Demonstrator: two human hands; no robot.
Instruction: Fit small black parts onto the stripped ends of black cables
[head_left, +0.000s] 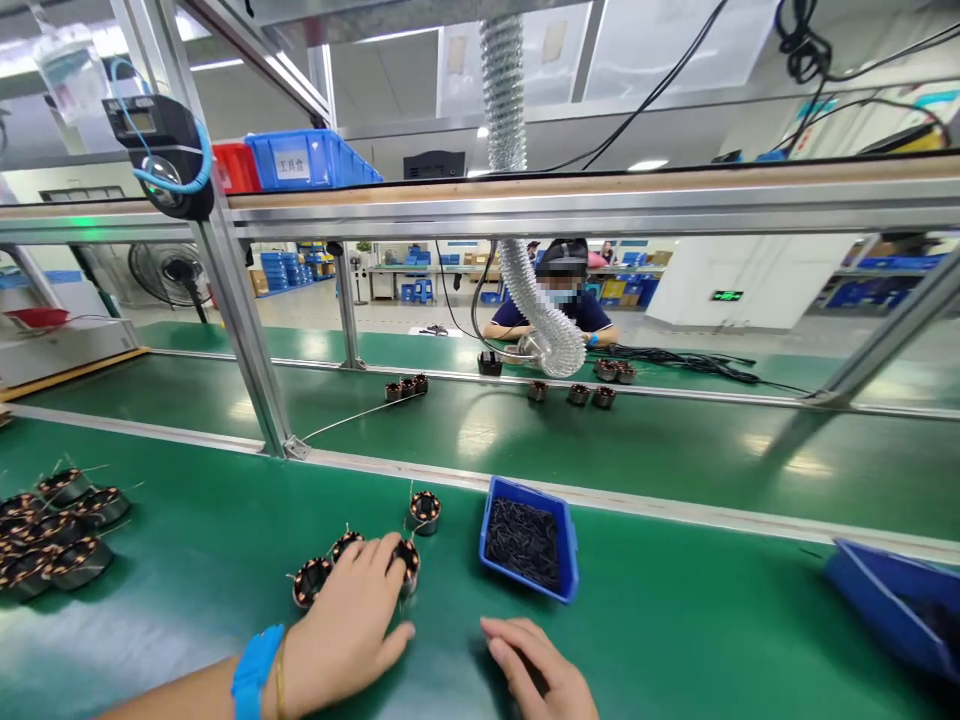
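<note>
My left hand [352, 615], with a blue wristband [256, 672] on the wrist, reaches over a small group of wound motor stators. Its fingers are stretched out and the thumb stands apart. The fingertips rest at one stator [409, 570], which they partly cover. Beside the hand lie another stator [311, 582] and one half hidden behind the knuckles [346, 543]. A separate stator [424, 511] stands just beyond. My right hand [541, 668] hovers low at the front, fingers curled and thumb close to the index tip, with nothing visible between them. Nearest to it is a blue bin [571, 560] of short black tubes [521, 543].
Several stators [64, 530] are clustered at left on the green bench [210, 560]. A second blue bin [892, 610] stands at right. Metal posts [240, 330] and a rail cross ahead; a flexible duct [529, 290] hangs down. A person [562, 300] sits opposite, near more stators [577, 394].
</note>
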